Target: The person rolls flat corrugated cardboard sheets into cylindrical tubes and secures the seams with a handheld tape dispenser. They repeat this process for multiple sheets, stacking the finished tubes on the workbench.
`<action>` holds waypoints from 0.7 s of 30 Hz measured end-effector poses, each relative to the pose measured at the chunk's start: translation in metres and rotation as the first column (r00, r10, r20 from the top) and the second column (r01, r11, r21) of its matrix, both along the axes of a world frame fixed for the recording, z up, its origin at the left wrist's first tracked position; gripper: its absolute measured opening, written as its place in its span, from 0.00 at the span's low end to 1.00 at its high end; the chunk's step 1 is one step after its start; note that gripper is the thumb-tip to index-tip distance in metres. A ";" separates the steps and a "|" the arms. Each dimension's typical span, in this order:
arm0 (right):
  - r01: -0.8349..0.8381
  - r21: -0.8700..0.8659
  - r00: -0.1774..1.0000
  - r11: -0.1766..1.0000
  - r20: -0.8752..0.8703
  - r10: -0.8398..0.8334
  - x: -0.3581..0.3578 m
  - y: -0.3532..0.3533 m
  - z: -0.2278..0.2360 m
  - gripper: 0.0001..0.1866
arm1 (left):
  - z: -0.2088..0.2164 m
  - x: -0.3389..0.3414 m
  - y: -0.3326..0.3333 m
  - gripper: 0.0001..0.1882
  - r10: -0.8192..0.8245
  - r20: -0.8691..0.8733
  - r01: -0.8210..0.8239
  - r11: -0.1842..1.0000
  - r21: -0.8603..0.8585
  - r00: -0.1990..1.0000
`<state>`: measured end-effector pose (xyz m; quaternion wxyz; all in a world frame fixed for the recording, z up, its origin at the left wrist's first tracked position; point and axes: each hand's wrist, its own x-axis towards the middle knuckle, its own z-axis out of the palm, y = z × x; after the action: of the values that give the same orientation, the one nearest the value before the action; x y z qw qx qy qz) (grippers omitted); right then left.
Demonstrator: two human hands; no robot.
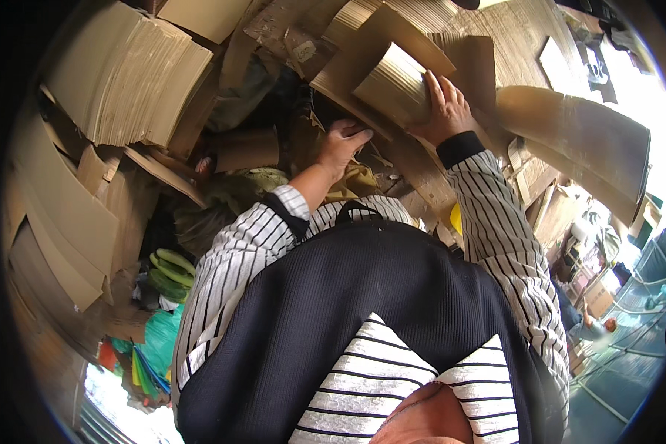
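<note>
A thick stack of cut cardboard pieces (394, 83) lies on a larger brown cardboard sheet (414, 46) in front of me. Against the right end of this stack rests my right hand (445, 109), its fingers stretched out along the edge. My left hand (342, 149) is by the near edge of the work surface, left of the stack. Its fingers are curled with the thumb pressed to them; whatever may be between them is too small to tell. Below the hands, yellowish cloth or bag material (359, 180) shows partly behind my sleeves.
A tall bundle of cardboard sheets (144, 81) stands at the far left, with large leaning sheets (59, 214) nearer. A curved cardboard piece (577, 140) sticks out at right. Green bananas or similar produce (172, 274) and a teal bag (161, 334) are lower left. Another person (592, 325) is at far right.
</note>
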<state>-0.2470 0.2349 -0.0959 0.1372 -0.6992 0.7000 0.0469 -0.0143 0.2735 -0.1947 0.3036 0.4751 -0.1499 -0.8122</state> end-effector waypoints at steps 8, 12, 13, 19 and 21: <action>0.001 -0.028 0.999 1.000 -0.032 -0.002 0.001 0.004 -0.005 0.63 | -0.012 -0.056 -0.025 0.09 0.088 -0.035 -0.079 0.974 0.211 0.995; 0.000 -0.004 1.000 1.000 -0.031 0.000 0.000 0.007 -0.006 0.63 | 0.009 -0.063 -0.021 0.07 0.093 -0.016 -0.088 0.975 0.203 0.996; 0.003 -0.007 1.000 1.000 -0.025 -0.003 0.000 0.008 -0.006 0.63 | 0.013 -0.064 -0.022 0.06 0.090 -0.013 -0.085 0.975 0.204 0.996; -0.006 -0.026 1.000 1.000 -0.009 0.006 0.001 0.006 0.001 0.58 | 0.036 -0.060 -0.031 0.06 0.039 -0.088 -0.020 0.977 0.211 0.995; 0.026 -0.052 0.992 0.998 0.126 -0.019 -0.014 0.001 -0.013 0.55 | 0.038 -0.058 -0.034 0.10 0.007 -0.083 0.012 0.975 0.221 0.997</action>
<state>-0.2605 0.2363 -0.1091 0.1626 -0.6963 0.6989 -0.0173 -0.0721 0.2399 -0.1564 0.2537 0.4716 -0.0464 -0.8433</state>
